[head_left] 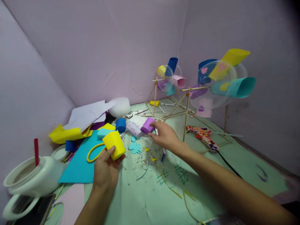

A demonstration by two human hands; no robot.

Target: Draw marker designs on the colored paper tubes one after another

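In my left hand [106, 168] is a yellow paper cup [114, 145], tilted, with my thumb across its front. A yellow loop [89, 153] shows beside the cup; I cannot tell if it is joined to it. Farther back, the fingers and thumb of my right hand [165, 135] are at the right end of a purple paper cup [146, 125] and appear to pinch it. Left of that lie a pale lilac paper cup [134, 128] and a blue one [120, 125]. Turquoise paper cutouts [135, 148] rest just in front.
Two wheels with paper cups [172, 67] [245, 87] stand on stick frames at the right. A patterned glue gun [203, 137] with a black cord lies below. At left are a white pot [44, 175], a turquoise sheet [77, 170] and piled paper [85, 114]. Scraps litter the table.
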